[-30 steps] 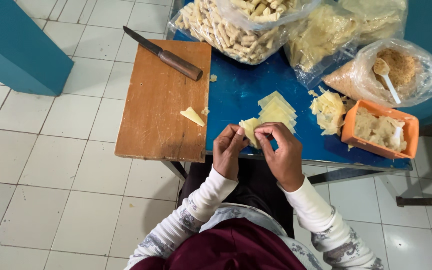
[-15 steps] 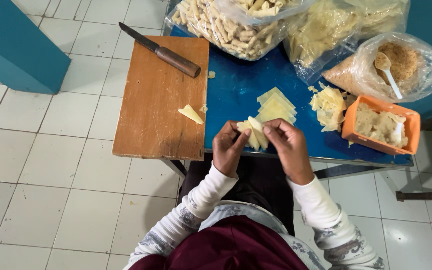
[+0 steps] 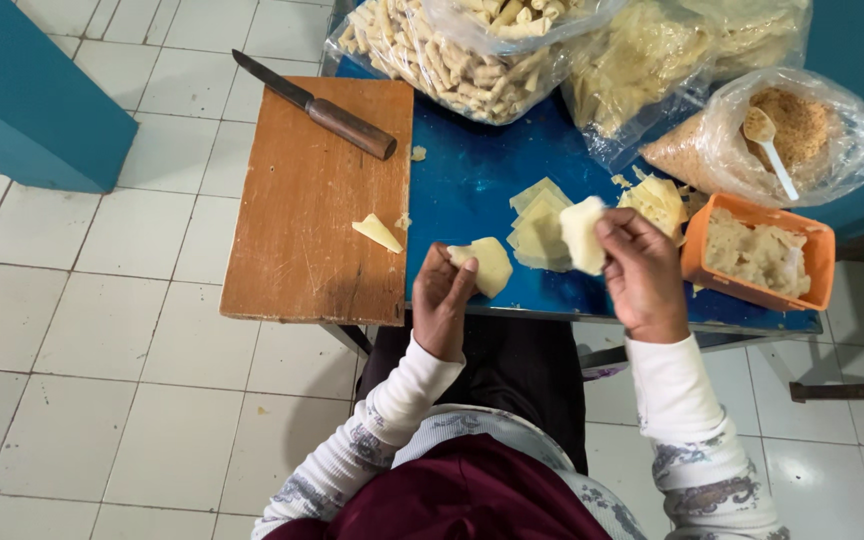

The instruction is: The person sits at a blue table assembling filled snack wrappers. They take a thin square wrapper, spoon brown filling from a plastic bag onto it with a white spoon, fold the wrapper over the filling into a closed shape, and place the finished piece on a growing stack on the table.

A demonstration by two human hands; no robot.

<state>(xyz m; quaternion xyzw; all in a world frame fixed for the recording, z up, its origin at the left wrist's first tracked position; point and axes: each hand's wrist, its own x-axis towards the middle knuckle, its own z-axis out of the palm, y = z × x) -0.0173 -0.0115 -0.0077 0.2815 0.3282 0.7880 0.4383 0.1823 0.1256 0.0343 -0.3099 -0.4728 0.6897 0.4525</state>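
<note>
both hands grasp thin pale sheets: left hand (image 3: 442,300) pinches one wrapper (image 3: 487,265) at the near edge of the blue table (image 3: 462,170); right hand (image 3: 642,275) lifts a second sheet (image 3: 584,233) clear of the table. half a second earlier the hands were together over a single stack; now they are apart, so the sheets appear to have been separated. wooden board (image 3: 302,210) lies over the table's left side, carrying a knife (image 3: 317,108) and a scrap (image 3: 377,233). remaining stack (image 3: 537,225) sits mid-table between the hands; orange tub (image 3: 757,255) of filling stands at its right edge.
</note>
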